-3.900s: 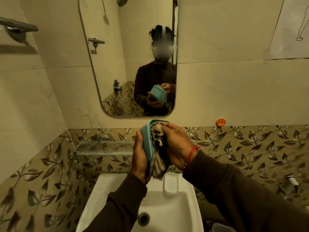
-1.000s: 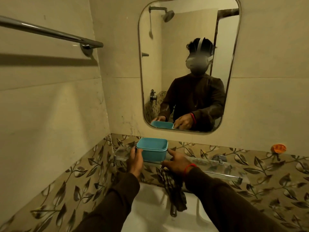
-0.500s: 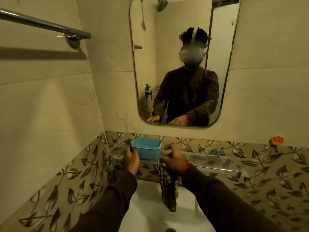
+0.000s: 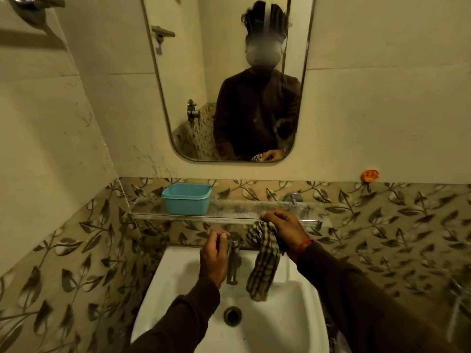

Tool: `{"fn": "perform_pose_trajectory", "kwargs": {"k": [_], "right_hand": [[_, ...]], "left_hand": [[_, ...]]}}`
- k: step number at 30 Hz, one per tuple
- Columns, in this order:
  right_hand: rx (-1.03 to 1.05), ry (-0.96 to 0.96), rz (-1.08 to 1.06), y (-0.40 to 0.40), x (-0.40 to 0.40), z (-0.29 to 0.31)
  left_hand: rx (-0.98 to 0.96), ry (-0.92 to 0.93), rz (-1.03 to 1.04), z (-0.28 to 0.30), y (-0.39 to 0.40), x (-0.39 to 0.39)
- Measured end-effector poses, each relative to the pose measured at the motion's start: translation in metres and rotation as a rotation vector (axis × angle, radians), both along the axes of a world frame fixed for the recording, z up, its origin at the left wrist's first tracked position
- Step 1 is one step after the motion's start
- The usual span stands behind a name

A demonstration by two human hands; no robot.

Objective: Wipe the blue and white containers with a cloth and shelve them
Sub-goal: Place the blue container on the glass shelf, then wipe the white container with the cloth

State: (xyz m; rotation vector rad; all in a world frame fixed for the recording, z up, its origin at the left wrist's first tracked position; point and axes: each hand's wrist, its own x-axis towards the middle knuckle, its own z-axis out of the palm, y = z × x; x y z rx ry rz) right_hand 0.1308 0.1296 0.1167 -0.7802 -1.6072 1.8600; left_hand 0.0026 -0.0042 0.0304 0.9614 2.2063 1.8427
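Nearest, at the bottom of the frame: two dark brown sleeves [image 4: 178,324] reaching up from the lower edge over a white washbasin [image 4: 285,324] with a dark drain hole [image 4: 232,316] at lower centre. Just above the drain, a metal tap [image 4: 233,261] standing at the back of the basin. Left hand [image 4: 213,256] centre frame, right beside the tap, fingers curled loosely with the fingertips drawn together, holding nothing visible; whether touching the tap cannot be told. Right hand [image 4: 285,229] a little higher and to the right, closed around a checked cloth [image 4: 263,261], a red thread band [image 4: 304,245] on the wrist; cloth hanging down in a bunch over the basin, to the right of the tap. Directly behind the right hand's knuckles, the front edge of a glass shelf [image 4: 229,212] running across the middle of the frame against leaf-patterned tiles [image 4: 382,215]. On the left part of that shelf, the blue container [image 4: 186,199], upright and open-topped, well apart from both hands. Higher up, centre top, a rounded mirror [image 4: 183,98] on the cream wall, reflecting a person in a dark top. At right, level with the top of the tiling, a small orange hook [image 4: 369,175]. Upper left corner, part of a metal rail bracket [image 4: 35,3].
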Motion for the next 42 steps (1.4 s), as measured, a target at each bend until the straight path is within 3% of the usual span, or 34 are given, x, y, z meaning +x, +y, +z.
{"fn": "perform_pose_trajectory", "kwargs": {"k": [8, 12, 19, 28, 32, 35, 39, 42], "right_hand": [[-0.100, -0.094, -0.162, 0.019, 0.063, -0.042], [-0.146, -0.054, -0.242, 0.027, 0.080, -0.057], [-0.272, 0.074, -0.425, 0.038, 0.082, -0.071], [-0.566, 0.195, -0.488, 0.049, 0.078, -0.080], [-0.693, 0.257, -0.376, 0.054, 0.073, -0.086], [-0.741, 0.306, -0.290, 0.049, 0.067, -0.085], [-0.645, 0.209, -0.246, 0.033, 0.057, -0.083], [-0.324, 0.056, -0.215, 0.011, 0.049, -0.082]], "left_hand": [[-0.361, -0.312, -0.235, -0.055, 0.049, 0.046], [-0.512, -0.493, -0.165, -0.076, 0.078, 0.059], [-0.558, -0.806, -0.042, -0.101, 0.110, 0.068], [-0.509, -0.898, 0.044, -0.109, 0.118, 0.073], [-0.420, -0.864, 0.046, -0.106, 0.113, 0.068], [-0.278, -0.962, 0.006, -0.104, 0.102, 0.066], [-0.017, -1.223, -0.131, -0.093, 0.076, 0.079], [0.172, -1.350, -0.317, -0.081, 0.061, 0.086]]}}
